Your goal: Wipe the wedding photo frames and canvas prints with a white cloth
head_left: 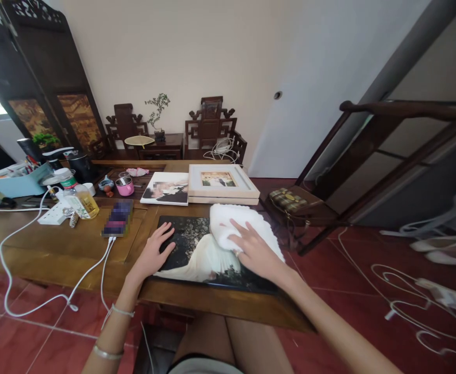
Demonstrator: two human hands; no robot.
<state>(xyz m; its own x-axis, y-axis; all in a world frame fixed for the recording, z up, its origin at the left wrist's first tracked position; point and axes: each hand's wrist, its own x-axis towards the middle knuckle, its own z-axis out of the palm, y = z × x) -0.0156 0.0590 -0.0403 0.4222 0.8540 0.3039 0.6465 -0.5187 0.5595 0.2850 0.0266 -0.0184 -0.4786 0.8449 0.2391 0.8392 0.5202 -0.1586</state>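
A large glossy photo panel [196, 249], dark with a pale flowing dress, lies flat near the table's front edge. My left hand [152, 252] rests on its left edge, fingers spread and holding nothing. A folded white towel [259, 221] covers the panel's upper right part and reaches past its right edge. On the towel lies my right hand [253, 249], fingers stretched apart and pressing down rather than wrapped round it. The part of the panel beneath the towel is hidden.
Behind the panel are a smaller photo print [165, 195] and stacked pale frames [247, 186]. Leftward lie a phone [117, 218] on white cables, a bottle [81, 202], a power strip [52, 213] and a pink cup [125, 186]. A chair [325, 205] holding a bag stands right.
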